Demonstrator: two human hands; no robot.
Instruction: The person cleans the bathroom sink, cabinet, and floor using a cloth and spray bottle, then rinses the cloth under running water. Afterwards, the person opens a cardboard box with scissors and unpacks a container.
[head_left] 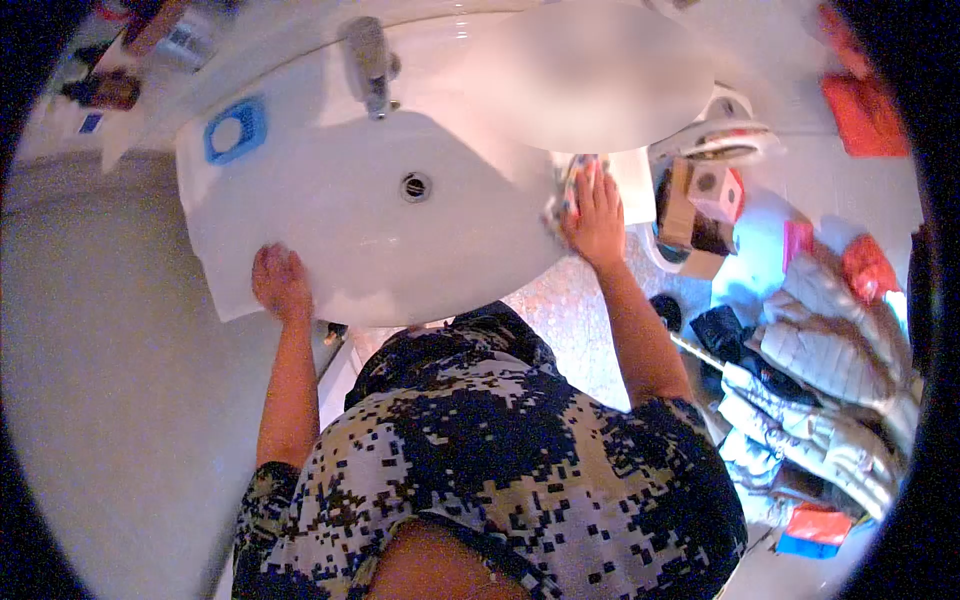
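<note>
In the head view a white washbasin [350,220] fills the space in front of me. My right hand [597,222] presses a crumpled multicoloured cloth [573,190] onto the basin's right rim, fingers laid over it. Part of the cloth is hidden under the fingers. At the front left edge of the basin rests my left hand [281,282], its fingers curled in and no object visible in them. A metal faucet [370,68] rises from the back rim. The round drain [415,187] lies in the bowl's middle.
A blue soap dish [237,130] sits on the back left rim. Right of the basin stand an open cardboard box [678,205] and a pink-and-white box [716,190]. Piled clothes [825,350] and red bags [868,268] lie farther right. Bottles [105,90] are at the upper left.
</note>
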